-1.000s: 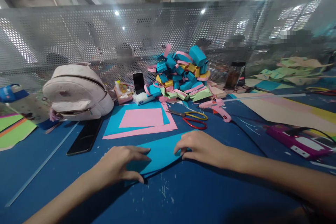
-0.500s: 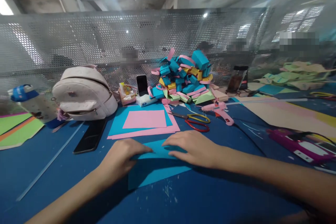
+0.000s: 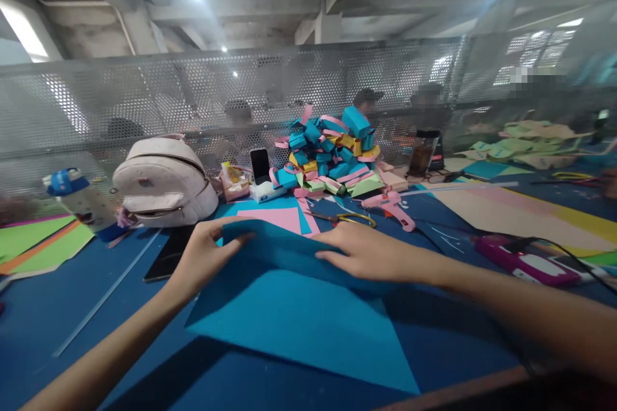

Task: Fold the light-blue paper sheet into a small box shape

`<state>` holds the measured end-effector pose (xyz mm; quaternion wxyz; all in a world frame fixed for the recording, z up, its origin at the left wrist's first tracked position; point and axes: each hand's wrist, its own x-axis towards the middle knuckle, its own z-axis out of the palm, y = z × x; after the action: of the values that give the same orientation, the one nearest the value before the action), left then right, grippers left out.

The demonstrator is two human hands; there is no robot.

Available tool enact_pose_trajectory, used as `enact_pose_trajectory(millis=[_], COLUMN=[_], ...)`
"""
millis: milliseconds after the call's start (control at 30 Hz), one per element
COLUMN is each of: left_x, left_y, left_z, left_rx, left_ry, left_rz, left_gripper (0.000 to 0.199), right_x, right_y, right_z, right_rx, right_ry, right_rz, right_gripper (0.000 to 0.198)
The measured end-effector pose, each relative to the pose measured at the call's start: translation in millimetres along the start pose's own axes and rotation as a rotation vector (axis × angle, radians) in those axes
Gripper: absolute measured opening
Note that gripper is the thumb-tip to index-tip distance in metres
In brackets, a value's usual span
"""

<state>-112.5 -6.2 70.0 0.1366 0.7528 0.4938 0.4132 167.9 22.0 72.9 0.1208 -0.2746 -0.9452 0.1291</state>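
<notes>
A large sheet of blue paper (image 3: 299, 324) lies before me, its far side lifted and curled over toward me. My left hand (image 3: 207, 250) pinches the raised edge near its left corner, thumb on the near face. Farther right, my right hand (image 3: 357, 247) grips the same edge, its thumb also on the near face. Just beyond the raised edge are a pink sheet (image 3: 274, 215) on blue paper and a pair of scissors (image 3: 357, 219), partly hidden by my right hand. The pink glue gun (image 3: 393, 207) rests behind that hand.
Folded paper pieces (image 3: 332, 154) form a heap at the back. To the left stand a white backpack (image 3: 164, 183), a bottle (image 3: 84, 202) and a dark phone (image 3: 168, 257). On the right are a purple device (image 3: 523, 261) with a cable and large paper sheets (image 3: 511, 205).
The blue paper now spreads wider toward me, with its far edge raised higher. My left hand has moved up and left with that edge; the camera view has tilted up slightly.
</notes>
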Motion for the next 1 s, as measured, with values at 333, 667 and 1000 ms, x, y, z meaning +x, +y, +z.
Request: enact_pose_trajectory(millis=[333,667,1000], left_x=[-14,-43,-34], left_y=[-31,1,-33], left_z=[-6,35,36], left_rx=[-0.557,-0.930,-0.819], left_ry=[-0.087,-0.111,-0.136], left_rz=[-0.621,-0.900,-0.726], left_gripper=[0.037,0.059,0.053], right_x=[-14,5,6], right_y=[38,29,48], right_z=[4,47,62], right_rx=[0.801,1.294,1.288], right_ry=[0.226,0.323,0.200], right_rz=[0.325,0.456,0.323], right_gripper=[0.037,0.053,0.052])
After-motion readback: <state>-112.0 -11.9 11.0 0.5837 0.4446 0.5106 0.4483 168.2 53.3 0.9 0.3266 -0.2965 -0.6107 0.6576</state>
